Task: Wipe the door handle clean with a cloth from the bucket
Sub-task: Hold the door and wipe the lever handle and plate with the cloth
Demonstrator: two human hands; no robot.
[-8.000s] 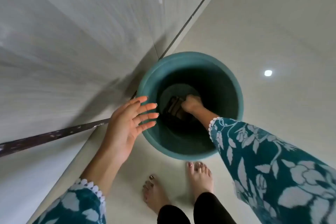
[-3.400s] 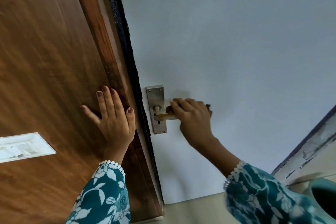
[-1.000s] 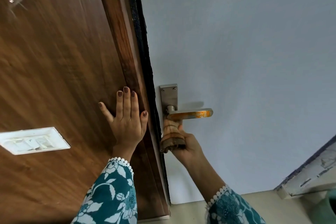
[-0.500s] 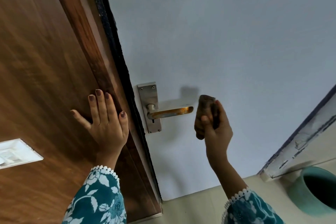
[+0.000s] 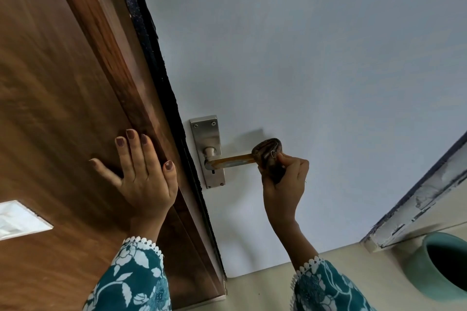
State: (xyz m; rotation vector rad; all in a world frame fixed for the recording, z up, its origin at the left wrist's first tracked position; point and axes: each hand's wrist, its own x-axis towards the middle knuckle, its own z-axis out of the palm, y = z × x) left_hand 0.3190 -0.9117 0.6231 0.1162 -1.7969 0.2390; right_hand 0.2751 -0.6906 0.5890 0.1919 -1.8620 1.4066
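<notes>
The door handle (image 5: 231,160), a lever streaked with orange-brown grime, juts from its steel backplate (image 5: 207,151) on the pale door (image 5: 303,58). Half a second ago the balled brown cloth (image 5: 267,156) hung clear of the lever's free end; now it presses against that tip, so another wiping pass along the lever seems to be starting. The right hand (image 5: 283,184) is curled tight around the cloth from below the handle. Left of the handle, the left hand (image 5: 144,174) lies flat and spread on the wooden frame (image 5: 75,108), gripping nothing. The dark door edge (image 5: 161,78) bounds strokes toward the backplate; right of the handle lies bare door. The teal bucket (image 5: 424,275) stands far down-right.
</notes>
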